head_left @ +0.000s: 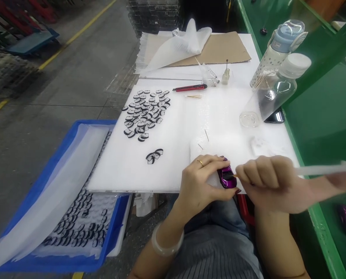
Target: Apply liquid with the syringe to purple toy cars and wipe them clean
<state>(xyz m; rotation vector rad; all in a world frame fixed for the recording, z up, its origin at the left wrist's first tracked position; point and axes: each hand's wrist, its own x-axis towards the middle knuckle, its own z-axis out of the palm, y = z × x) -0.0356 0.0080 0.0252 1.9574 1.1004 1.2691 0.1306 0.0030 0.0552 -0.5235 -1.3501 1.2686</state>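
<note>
Head view: one purple toy car, small, light, stiff and glossy, best held by its sides, sits pinched in the left hand above the table. Right hand, just beside it, closes narrowly on a fine pick touching the car.

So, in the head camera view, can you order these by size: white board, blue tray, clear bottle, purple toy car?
1. White board and blue tray: they look alike, so I leave them unranked.
2. Clear bottle.
3. Purple toy car.
</note>
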